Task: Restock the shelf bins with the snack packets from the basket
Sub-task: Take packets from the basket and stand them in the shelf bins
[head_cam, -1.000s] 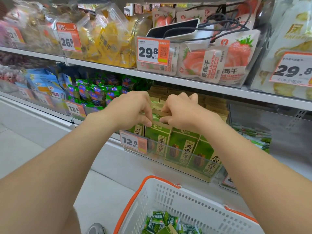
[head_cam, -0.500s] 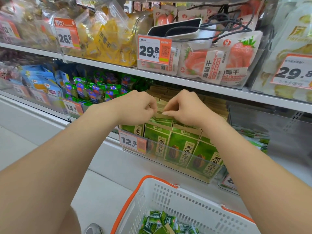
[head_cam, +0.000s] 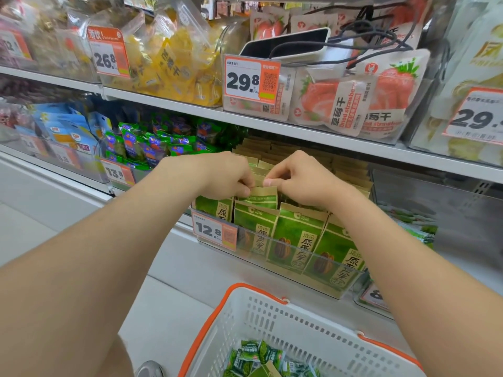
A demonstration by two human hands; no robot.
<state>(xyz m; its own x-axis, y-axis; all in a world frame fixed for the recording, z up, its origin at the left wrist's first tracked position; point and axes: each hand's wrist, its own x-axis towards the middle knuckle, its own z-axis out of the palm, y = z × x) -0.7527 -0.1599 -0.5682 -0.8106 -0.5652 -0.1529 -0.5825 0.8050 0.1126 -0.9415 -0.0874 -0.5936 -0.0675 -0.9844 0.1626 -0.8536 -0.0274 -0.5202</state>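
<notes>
A clear shelf bin on the lower shelf holds rows of green-and-tan snack packets. My left hand and my right hand meet over the bin, each pinching a top corner of one green packet that stands just behind the front row. A white basket with an orange rim sits below, near the bottom edge, with several small green packets in it.
Left of that bin is a bin of green-and-purple packets with a 13.8 tag. A clear bin to the right holds a few green packets. The upper shelf carries dried mango and strawberry bags, and a phone with a cable.
Both hands have lifted slightly and drawn the packet's tan top edge up into view, now held upright between the fingertips. The basket has not moved.
</notes>
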